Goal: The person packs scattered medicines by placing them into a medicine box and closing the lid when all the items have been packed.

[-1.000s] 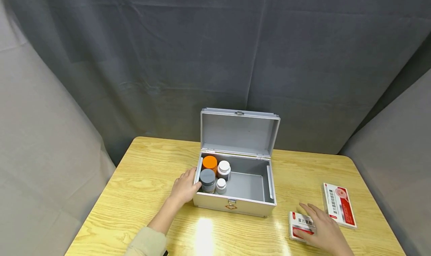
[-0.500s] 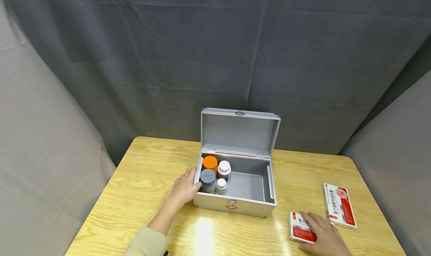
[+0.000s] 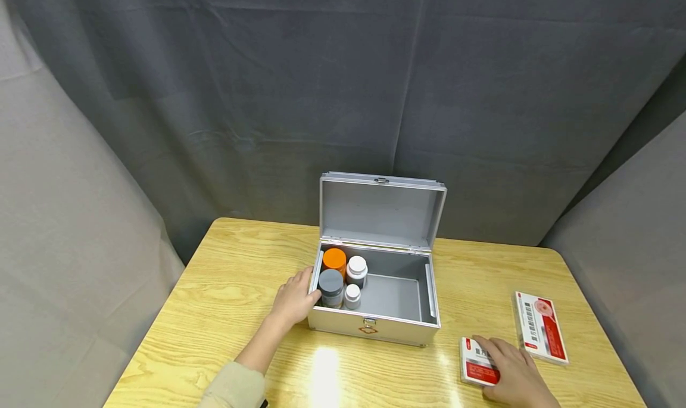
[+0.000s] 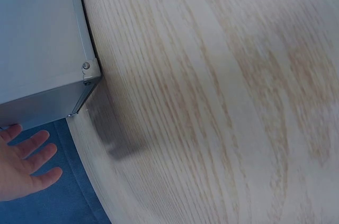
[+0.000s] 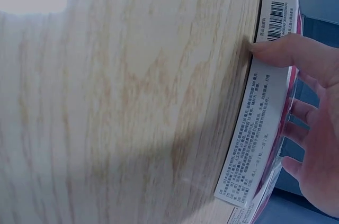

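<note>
In the head view my left hand (image 3: 292, 301) rests against the left side of an open silver first-aid case (image 3: 391, 332), its thumb at the rim. The left wrist view shows straight, spread fingers (image 4: 39, 158) beside the case's side wall. My right hand (image 3: 515, 373) holds a white and red medicine box (image 3: 478, 369) lying on the table. In the right wrist view, the thumb (image 5: 280, 50) presses the box's near printed side, while the other fingers lie along its far side. To the right of that hand, another medicine box (image 3: 541, 327) lies flat.
Inside the case, on its left, stand an orange-capped bottle (image 3: 334, 259), a grey-capped bottle (image 3: 330, 286) and two white-capped bottles, one larger (image 3: 356, 269) and one small (image 3: 352, 296). The case lid (image 3: 380, 211) stands raised. A dark grey curtain (image 3: 268, 98) hangs behind the wooden table (image 3: 246, 259).
My right hand has settled lower around the near medicine box, its thumb moving from over the box's top to the near side. The left hand and the case have stayed put.
</note>
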`<act>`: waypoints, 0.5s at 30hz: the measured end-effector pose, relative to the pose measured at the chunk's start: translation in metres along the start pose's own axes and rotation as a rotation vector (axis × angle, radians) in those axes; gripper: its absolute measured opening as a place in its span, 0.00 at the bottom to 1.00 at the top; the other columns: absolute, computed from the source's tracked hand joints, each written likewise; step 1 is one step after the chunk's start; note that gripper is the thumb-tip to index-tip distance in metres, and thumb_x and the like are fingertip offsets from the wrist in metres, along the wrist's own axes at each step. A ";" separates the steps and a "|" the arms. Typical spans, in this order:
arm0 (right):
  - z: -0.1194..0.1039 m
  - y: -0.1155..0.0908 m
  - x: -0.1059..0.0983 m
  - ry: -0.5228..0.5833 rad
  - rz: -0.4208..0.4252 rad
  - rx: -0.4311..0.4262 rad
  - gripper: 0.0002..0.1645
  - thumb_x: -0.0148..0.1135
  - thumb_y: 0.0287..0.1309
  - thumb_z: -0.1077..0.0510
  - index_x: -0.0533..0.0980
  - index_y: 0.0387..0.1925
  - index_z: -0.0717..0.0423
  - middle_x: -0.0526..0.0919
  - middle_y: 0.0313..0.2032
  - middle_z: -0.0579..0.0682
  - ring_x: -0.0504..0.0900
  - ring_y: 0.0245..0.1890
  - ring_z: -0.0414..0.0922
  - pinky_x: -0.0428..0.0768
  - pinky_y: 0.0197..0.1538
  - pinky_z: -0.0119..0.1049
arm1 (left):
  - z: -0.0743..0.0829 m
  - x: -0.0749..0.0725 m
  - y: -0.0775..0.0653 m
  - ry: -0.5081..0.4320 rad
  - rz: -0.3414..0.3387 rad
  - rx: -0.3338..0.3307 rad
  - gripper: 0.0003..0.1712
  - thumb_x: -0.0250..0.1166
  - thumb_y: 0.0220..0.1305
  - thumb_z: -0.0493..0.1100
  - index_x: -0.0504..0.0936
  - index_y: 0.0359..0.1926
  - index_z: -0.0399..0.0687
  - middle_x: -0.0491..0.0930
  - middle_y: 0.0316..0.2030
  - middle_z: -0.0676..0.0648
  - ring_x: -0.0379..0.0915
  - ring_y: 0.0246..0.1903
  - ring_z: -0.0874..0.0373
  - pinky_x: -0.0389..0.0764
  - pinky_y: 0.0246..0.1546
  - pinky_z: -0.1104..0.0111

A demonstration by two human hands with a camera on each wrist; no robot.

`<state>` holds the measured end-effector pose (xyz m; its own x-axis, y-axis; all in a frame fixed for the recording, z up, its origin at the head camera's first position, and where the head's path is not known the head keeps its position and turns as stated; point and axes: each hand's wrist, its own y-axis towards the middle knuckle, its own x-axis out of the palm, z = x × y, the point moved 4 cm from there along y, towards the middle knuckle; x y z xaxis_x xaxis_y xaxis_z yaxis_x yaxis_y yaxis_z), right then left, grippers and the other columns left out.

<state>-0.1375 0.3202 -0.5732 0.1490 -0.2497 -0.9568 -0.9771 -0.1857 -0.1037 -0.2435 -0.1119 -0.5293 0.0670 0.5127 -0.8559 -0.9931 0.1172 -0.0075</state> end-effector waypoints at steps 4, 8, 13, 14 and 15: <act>0.000 0.001 0.000 0.001 -0.031 0.013 0.53 0.73 0.19 0.49 0.67 0.59 0.49 0.71 0.50 0.56 0.69 0.51 0.59 0.54 0.52 0.68 | 0.000 0.000 0.000 -0.005 0.013 0.005 0.36 0.52 0.55 0.51 0.62 0.64 0.41 0.69 0.58 0.39 0.66 0.54 0.42 0.65 0.53 0.47; 0.001 0.002 0.000 -0.008 -0.046 0.017 0.53 0.73 0.20 0.48 0.67 0.59 0.50 0.72 0.50 0.55 0.70 0.50 0.59 0.54 0.52 0.68 | 0.000 0.000 0.000 -0.007 0.004 0.003 0.36 0.52 0.56 0.52 0.61 0.64 0.41 0.68 0.58 0.39 0.65 0.55 0.42 0.64 0.54 0.47; 0.000 0.004 -0.001 -0.024 -0.052 0.022 0.53 0.74 0.20 0.45 0.67 0.58 0.50 0.73 0.48 0.53 0.71 0.49 0.57 0.56 0.53 0.67 | 0.000 -0.001 -0.001 -0.011 -0.014 -0.009 0.37 0.52 0.56 0.52 0.60 0.65 0.41 0.67 0.59 0.39 0.64 0.57 0.42 0.62 0.55 0.47; 0.000 0.004 -0.001 -0.025 -0.052 0.023 0.53 0.74 0.20 0.44 0.68 0.58 0.50 0.74 0.48 0.53 0.71 0.49 0.56 0.56 0.52 0.67 | 0.000 -0.001 -0.001 -0.011 -0.016 -0.010 0.37 0.52 0.56 0.52 0.60 0.65 0.41 0.67 0.60 0.39 0.64 0.57 0.41 0.62 0.55 0.47; -0.001 0.004 -0.002 -0.029 -0.049 0.017 0.54 0.74 0.20 0.44 0.68 0.58 0.51 0.74 0.47 0.53 0.72 0.49 0.56 0.57 0.52 0.67 | 0.001 -0.001 -0.001 -0.014 -0.016 -0.009 0.37 0.52 0.56 0.52 0.60 0.65 0.41 0.67 0.60 0.39 0.64 0.57 0.41 0.62 0.55 0.47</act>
<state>-0.1420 0.3192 -0.5719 0.1929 -0.2129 -0.9578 -0.9712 -0.1809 -0.1553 -0.2428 -0.1122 -0.5278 0.0840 0.5223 -0.8486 -0.9927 0.1181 -0.0256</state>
